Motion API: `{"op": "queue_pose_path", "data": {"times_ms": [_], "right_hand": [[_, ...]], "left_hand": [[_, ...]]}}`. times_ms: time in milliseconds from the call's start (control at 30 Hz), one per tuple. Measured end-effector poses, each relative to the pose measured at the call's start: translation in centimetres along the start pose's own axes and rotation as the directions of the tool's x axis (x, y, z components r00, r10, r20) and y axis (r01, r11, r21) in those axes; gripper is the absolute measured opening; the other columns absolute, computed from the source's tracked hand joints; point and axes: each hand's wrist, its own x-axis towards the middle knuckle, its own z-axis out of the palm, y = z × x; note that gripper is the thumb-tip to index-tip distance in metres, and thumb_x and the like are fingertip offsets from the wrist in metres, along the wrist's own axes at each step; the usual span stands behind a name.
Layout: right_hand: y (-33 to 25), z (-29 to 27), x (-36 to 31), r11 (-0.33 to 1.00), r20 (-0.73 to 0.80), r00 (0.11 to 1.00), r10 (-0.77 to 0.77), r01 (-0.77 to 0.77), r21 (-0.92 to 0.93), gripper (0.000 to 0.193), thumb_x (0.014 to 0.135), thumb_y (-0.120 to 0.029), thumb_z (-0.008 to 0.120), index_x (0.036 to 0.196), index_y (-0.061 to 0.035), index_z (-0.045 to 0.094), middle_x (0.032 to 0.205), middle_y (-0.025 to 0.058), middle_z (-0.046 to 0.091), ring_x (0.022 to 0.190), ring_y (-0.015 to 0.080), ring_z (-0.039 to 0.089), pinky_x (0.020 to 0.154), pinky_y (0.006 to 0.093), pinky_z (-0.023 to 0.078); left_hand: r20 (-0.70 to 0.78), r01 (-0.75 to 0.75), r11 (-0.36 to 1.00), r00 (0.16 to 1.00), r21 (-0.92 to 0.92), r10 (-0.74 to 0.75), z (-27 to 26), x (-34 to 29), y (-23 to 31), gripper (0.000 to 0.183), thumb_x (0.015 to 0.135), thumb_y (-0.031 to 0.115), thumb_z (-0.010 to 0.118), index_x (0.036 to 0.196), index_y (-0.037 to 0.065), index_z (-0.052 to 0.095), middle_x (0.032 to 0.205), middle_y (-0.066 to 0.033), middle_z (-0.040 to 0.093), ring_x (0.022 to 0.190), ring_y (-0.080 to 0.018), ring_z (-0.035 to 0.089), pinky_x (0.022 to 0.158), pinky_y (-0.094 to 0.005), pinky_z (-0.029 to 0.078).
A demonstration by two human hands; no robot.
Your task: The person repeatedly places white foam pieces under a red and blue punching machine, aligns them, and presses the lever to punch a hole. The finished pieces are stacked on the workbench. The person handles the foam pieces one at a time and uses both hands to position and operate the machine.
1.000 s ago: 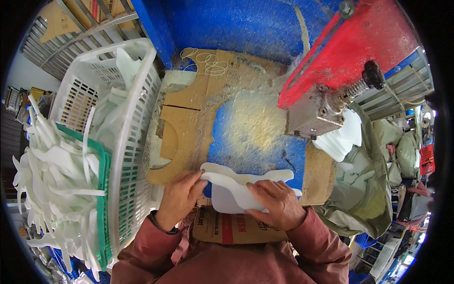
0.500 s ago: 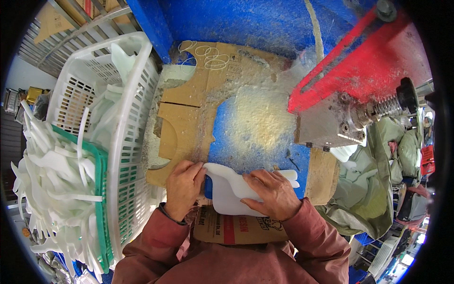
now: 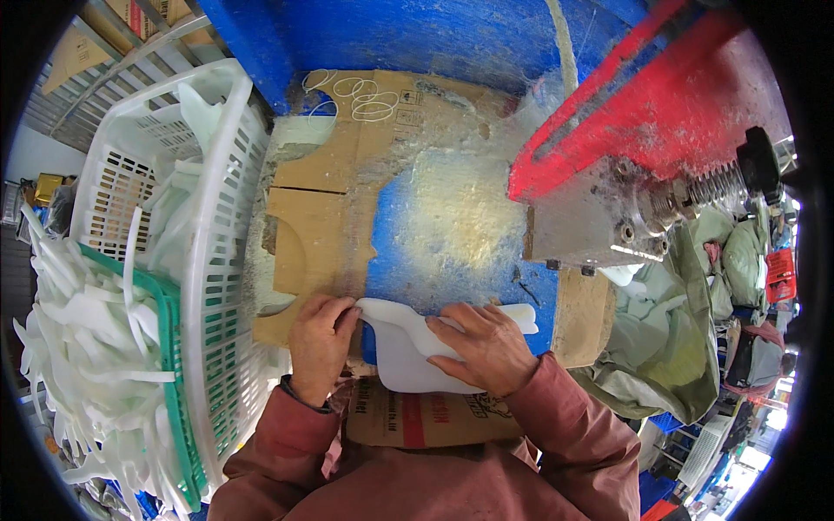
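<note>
A white, curved piece [image 3: 407,358] that looks like soft foam lies along the front edge of the blue work surface. Its far edge is wavy and its near side is broad and rounded. The thumb and fingers of my left hand [image 3: 318,349] pinch its narrow left tip. My right hand [image 3: 488,349] wraps over the right part, fingers on top and thumb toward me. Past the right fingers, a rounded white end [image 3: 522,316] pokes out in what looks like two layers. The underside is hidden.
Left stands a tall white slotted basket [image 3: 217,217]; beside it a green-rimmed crate [image 3: 174,347] overflows with white cut pieces. A red machine arm with a metal block [image 3: 582,221] hangs over the right. Dusty cardboard [image 3: 326,226] surrounds the blue surface. An open sack [image 3: 669,347] holds more white pieces.
The whole scene has shifted slightly left in the picture, as the view turned a little. Both hands keep their hold on the white foam piece, which lies nearly the same on the surface.
</note>
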Motion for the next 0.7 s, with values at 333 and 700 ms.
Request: {"op": "queue_pose_path", "data": {"times_ms": [333,700], "right_hand": [[0.4,0.2,0.8,0.996,0.046,0.999,-0.02,0.024,-0.089,0.049,0.086,-0.031,0.081,0.127,-0.0084,0.068,0.116,0.0094,0.059,0.095,0.0277,0.067,0.084,0.0429,0.051],[0.5,1.1,1.3,0.97,0.034,0.998,-0.06,0.067,-0.235,0.039,0.086,-0.032,0.077,0.116,-0.0079,0.07,0.107,0.0084,0.058,0.092,0.0259,0.066,0.082,0.0416,0.052]], "left_hand": [[0.026,-0.046,0.996,0.999,0.073,0.044,-0.1,0.4,0.4,0.013,0.088,0.01,0.079,0.098,0.003,0.074,0.091,-0.0141,0.07,0.085,-0.0359,0.069,0.074,-0.0436,0.054],[-0.005,-0.087,0.991,0.996,0.1,0.088,-1.8,0.2,2.5,0.022,0.089,0.004,0.076,0.111,0.005,0.072,0.098,-0.0148,0.072,0.089,-0.033,0.071,0.077,-0.0413,0.056]]}}
